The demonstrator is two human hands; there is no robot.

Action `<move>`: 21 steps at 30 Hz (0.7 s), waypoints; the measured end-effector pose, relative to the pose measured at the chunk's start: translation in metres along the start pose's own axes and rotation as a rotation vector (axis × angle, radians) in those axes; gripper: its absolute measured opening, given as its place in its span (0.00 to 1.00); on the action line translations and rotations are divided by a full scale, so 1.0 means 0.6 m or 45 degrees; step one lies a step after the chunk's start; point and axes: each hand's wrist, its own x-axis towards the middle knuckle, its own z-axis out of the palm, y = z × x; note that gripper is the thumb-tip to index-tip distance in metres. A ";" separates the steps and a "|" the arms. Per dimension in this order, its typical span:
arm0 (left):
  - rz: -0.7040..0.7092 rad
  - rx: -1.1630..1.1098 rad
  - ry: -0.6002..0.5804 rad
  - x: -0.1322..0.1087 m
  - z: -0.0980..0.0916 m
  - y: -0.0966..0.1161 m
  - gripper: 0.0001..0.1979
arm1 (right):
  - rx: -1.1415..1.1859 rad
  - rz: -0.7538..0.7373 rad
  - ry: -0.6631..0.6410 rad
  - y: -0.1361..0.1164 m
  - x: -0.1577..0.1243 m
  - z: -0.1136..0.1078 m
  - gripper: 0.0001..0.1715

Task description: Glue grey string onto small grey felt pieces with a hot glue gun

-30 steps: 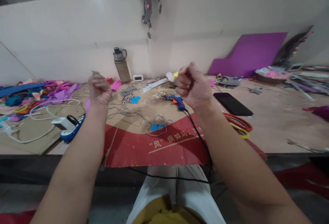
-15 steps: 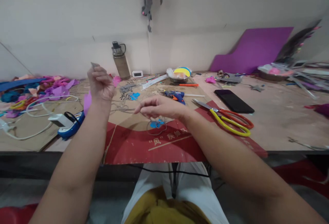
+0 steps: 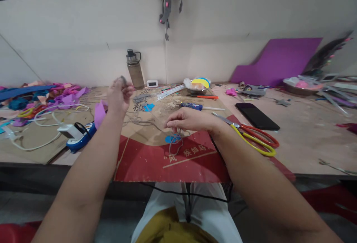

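Note:
My left hand (image 3: 119,95) is raised above the table with its fingers pinched on a small grey piece (image 3: 123,80). My right hand (image 3: 187,120) is low over the red and brown cardboard sheet (image 3: 173,161), fingers curled down onto a tangle of thin grey thread (image 3: 175,141) beside a small blue felt shape (image 3: 170,138). Just right of that hand lie red and yellow scissors (image 3: 251,136). A blue glue gun (image 3: 192,106) sits behind it.
A black phone (image 3: 256,116) lies at right, a water bottle (image 3: 134,70) and small clock (image 3: 152,83) stand at the wall. Felt scraps (image 3: 41,100), white cables and a blue charger (image 3: 79,138) crowd the left. A purple sheet (image 3: 279,59) leans at back right.
My right hand dropped from a raised fist down to the thread on the cardboard. My left hand moved slightly right and stays raised. The scissors now show on the table.

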 end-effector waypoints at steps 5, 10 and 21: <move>-0.148 0.140 -0.229 -0.044 0.033 -0.036 0.08 | -0.493 0.374 0.331 0.017 -0.001 -0.017 0.23; -0.149 0.292 -0.227 -0.059 0.034 -0.057 0.10 | -0.849 0.742 0.953 0.040 -0.015 -0.046 0.24; -0.221 0.439 -0.428 -0.073 0.030 -0.070 0.10 | -0.574 0.920 0.739 0.134 0.018 -0.036 0.12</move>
